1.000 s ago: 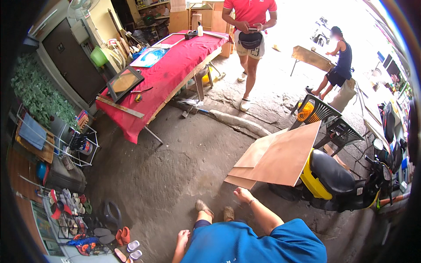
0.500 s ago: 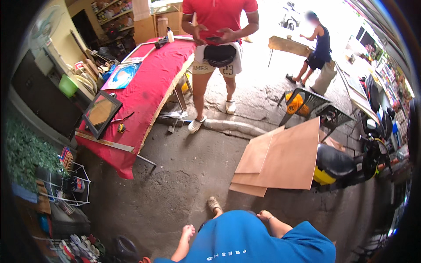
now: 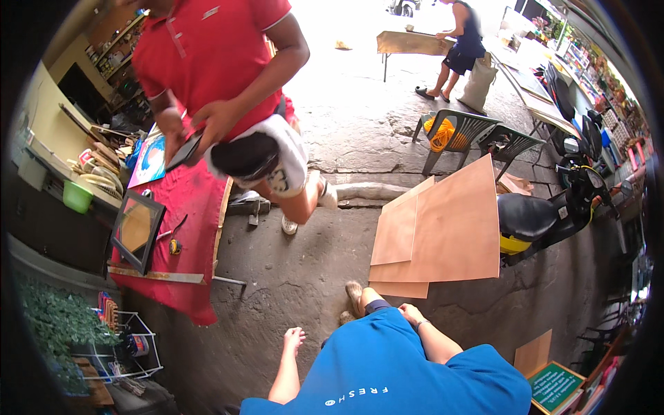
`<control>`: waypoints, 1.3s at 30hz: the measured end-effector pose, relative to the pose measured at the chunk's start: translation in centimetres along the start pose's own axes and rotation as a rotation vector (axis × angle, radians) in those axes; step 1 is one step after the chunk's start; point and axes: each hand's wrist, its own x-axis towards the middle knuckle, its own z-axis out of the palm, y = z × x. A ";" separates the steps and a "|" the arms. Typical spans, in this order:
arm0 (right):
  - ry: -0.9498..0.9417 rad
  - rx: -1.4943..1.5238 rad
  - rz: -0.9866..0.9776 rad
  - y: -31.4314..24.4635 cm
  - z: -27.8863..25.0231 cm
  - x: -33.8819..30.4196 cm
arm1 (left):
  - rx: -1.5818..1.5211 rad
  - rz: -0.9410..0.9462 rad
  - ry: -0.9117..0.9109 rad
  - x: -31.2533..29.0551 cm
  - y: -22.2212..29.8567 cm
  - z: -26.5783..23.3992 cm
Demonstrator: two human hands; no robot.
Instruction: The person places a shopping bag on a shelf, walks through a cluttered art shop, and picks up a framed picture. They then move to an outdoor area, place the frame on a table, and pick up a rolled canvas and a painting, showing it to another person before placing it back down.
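My left hand [image 3: 294, 339] hangs beside my blue shirt [image 3: 387, 360], over the concrete floor. Its fingers are loosely bent and a little apart, with nothing in them. On the other side, my right hand [image 3: 413, 315] is by my thigh, nearest to the leaning brown wood panels [image 3: 453, 228] but apart from them. Seen from above, its fingers are slack, and no object shows in them. At the left, a person in a red shirt [image 3: 221, 62] holds a dark phone [image 3: 185, 151] in both hands. My foot in a beige clog [image 3: 354, 297] is forward on the floor.
A red-covered table [image 3: 190, 283] at the left bears a black picture frame [image 3: 138, 232], a tape measure [image 3: 176, 246] and a metal ruler [image 3: 159, 276]. A motorbike [image 3: 536, 221] and dark plastic chairs [image 3: 460, 131] stand behind the panels. Another person [image 3: 467, 34] works at a far table [image 3: 408, 43].
My view has moved forward. The person in red has come nearer and shifted left, beside the red table. My right hand has swung slightly forward; a green board has come into view at lower right.
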 end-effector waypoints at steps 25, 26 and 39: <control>0.021 -0.270 -0.453 -29.6 -22.2 35.6 | 0.008 0.114 -0.005 18.0 30.6 12.6; 0.019 -0.278 -0.496 -31.1 -22.8 37.1 | 0.014 0.112 -0.009 18.9 31.5 12.7; 0.005 -0.260 -0.328 -37.0 -28.7 45.6 | 0.177 -0.130 -0.124 33.3 34.8 10.3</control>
